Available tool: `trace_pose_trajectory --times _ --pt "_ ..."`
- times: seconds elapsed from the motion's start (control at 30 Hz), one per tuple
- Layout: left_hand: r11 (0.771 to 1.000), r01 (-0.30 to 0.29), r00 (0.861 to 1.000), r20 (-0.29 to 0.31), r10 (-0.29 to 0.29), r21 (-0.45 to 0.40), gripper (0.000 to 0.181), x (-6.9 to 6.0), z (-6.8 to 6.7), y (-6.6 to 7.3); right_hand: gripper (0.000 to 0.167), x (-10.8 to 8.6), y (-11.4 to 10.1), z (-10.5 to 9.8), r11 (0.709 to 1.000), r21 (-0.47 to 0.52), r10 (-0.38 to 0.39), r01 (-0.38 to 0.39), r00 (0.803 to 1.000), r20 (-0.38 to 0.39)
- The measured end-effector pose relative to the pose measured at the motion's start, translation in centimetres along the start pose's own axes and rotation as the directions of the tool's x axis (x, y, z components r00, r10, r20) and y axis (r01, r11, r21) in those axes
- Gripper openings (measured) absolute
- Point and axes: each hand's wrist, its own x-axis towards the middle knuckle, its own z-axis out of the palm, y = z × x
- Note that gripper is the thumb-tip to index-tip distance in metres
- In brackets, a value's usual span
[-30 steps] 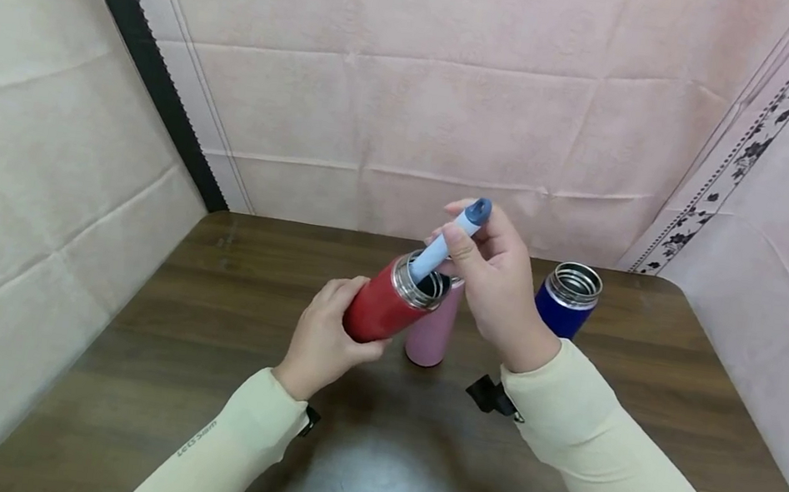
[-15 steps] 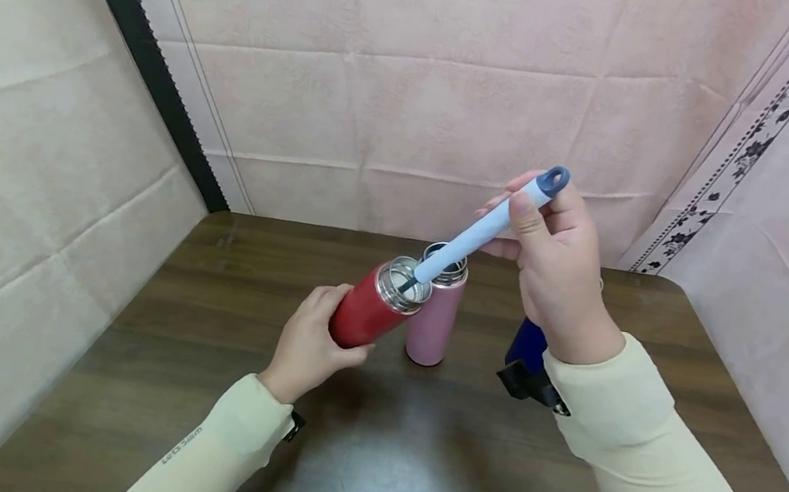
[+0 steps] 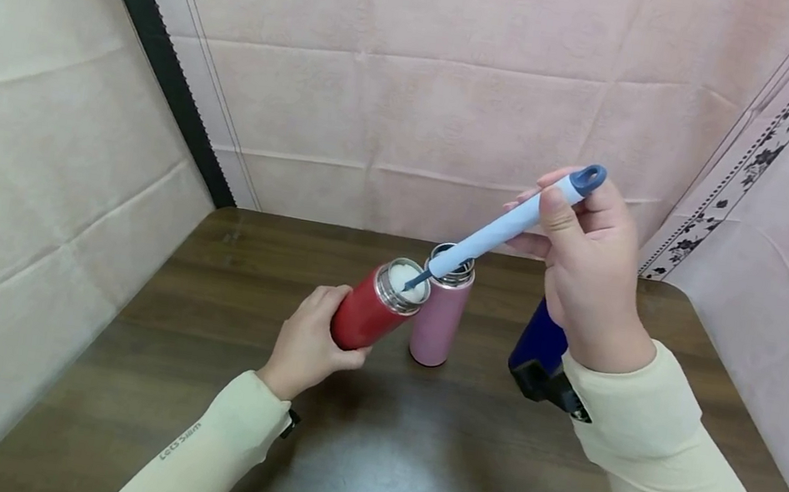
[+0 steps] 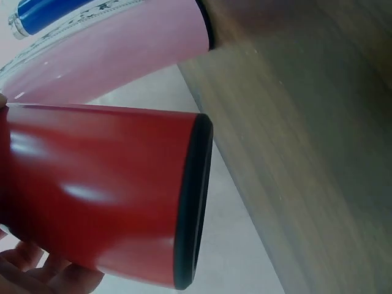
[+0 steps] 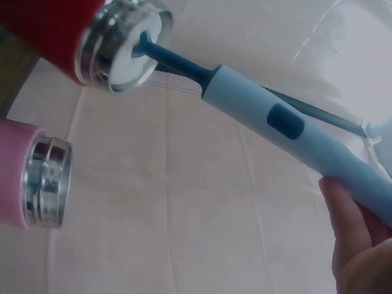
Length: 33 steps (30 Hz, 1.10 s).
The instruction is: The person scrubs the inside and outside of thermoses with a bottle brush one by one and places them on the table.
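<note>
My left hand (image 3: 307,347) grips a red thermos bottle (image 3: 362,313), held tilted above the table with its steel mouth up and to the right. In my right hand (image 3: 598,279) is a bottle brush (image 3: 498,230), pinched near the dark blue loop end of its light blue handle. Its white sponge head (image 5: 127,64) sits in the red bottle's mouth, and only its top shows. The dark blue neck (image 5: 180,66) is outside the bottle. Seen from the left wrist, the red bottle's black base faces right, with fingertips (image 4: 73,278) beneath the body.
An uncapped pink bottle (image 3: 438,328) stands upright just right of the red one. Behind my right wrist is a dark blue bottle (image 3: 539,338), partly hidden. The wooden table (image 3: 206,295) meets pale cloth walls (image 3: 411,131) at its back and sides.
My right hand has drawn the brush up and to the right, so the sponge has come up into the red bottle's mouth. The left hand has shifted slightly left and down with the bottle.
</note>
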Motion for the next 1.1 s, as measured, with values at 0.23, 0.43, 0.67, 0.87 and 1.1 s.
trace_pose_trajectory --times 0.23,0.43,0.67,0.87,1.1 --pt "0.999 -0.025 1.000 -0.015 0.025 0.039 0.071 -0.2 -0.2 -0.3 0.006 0.1 -0.9 -0.4 1.000 0.010 0.009 -0.009 1.000 -0.015" --pt "0.997 -0.047 0.998 -0.033 0.049 0.054 0.070 -0.1 -0.2 -0.5 0.007 0.2 -1.1 -0.8 1.000 0.005 -0.020 0.021 0.999 -0.033" --pt "0.996 -0.056 0.998 -0.036 0.059 0.072 0.071 0.1 -0.3 -0.5 0.009 0.4 -1.5 -0.9 0.997 0.065 -0.032 0.035 0.998 -0.047" --pt "0.994 -0.065 0.997 -0.038 0.069 0.089 0.071 0.4 -0.5 -0.4 0.009 0.6 -1.9 -1.2 0.996 0.045 -0.079 0.083 0.994 -0.074" --pt "0.992 -0.069 0.996 -0.045 0.074 0.109 0.072 0.5 -0.7 -0.3 0.012 0.7 -2.3 -1.4 0.986 0.112 -0.112 0.123 0.989 -0.100"
